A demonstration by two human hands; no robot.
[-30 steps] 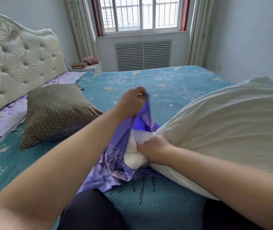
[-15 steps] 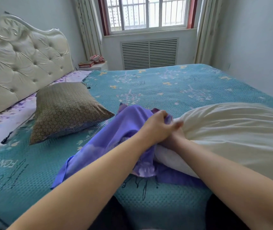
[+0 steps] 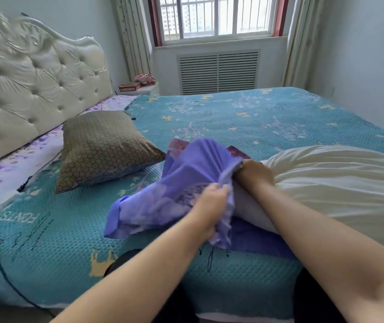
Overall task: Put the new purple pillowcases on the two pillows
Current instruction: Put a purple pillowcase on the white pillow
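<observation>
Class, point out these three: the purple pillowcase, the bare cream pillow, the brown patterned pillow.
purple pillowcase [image 3: 186,173]: head view, upper fold.
cream pillow [image 3: 340,183]: head view, top face.
brown patterned pillow [image 3: 102,148]: head view, middle.

The purple pillowcase [image 3: 181,183] is showing as thin, smooth cloth with a faint sheen, gathering into fine soft folds where the left hand [image 3: 212,206] is pinching it. The bare pillow [image 3: 340,183] is looking like matt cream cotton, lightly creased. The teal bedspread [image 3: 244,113] is presenting a rough, waffle-like woven texture with a matt finish. The brown pillow [image 3: 102,148] is wearing a woven cloth with a fine honeycomb pattern, faintly shiny. The headboard [image 3: 35,89] is gleaming as glossy, button-tufted, leather-like upholstery in cream. The window frame [image 3: 216,36] is looking smooth and painted.
</observation>
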